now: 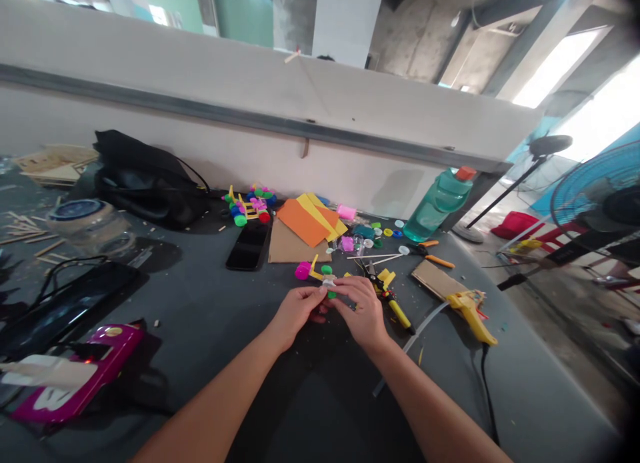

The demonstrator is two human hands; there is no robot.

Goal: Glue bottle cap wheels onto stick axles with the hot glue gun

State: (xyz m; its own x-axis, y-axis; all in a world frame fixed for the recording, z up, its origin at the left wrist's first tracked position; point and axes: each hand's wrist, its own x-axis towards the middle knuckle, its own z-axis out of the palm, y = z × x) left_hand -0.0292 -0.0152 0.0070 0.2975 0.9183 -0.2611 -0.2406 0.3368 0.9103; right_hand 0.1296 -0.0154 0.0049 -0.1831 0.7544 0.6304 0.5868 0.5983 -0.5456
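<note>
Fingertips (320, 292) of the left hand (299, 313) and right hand (363, 309) clenched together on a small white piece (329, 284), its exact form too small to tell, just below the cardboard sheet (295, 246) and nearly touching a magenta bottle cap (303, 270) on yellow craft sticks. Right of the cardboard sheet, orange-handled scissors (430, 255), a yellow hot glue gun (470, 316) and a teal water bottle (437, 206); left of it, a black smartphone (249, 245) and a small craft model of yellow sticks and colored bottle caps (247, 206); on it, orange and yellow paper (305, 221).
</note>
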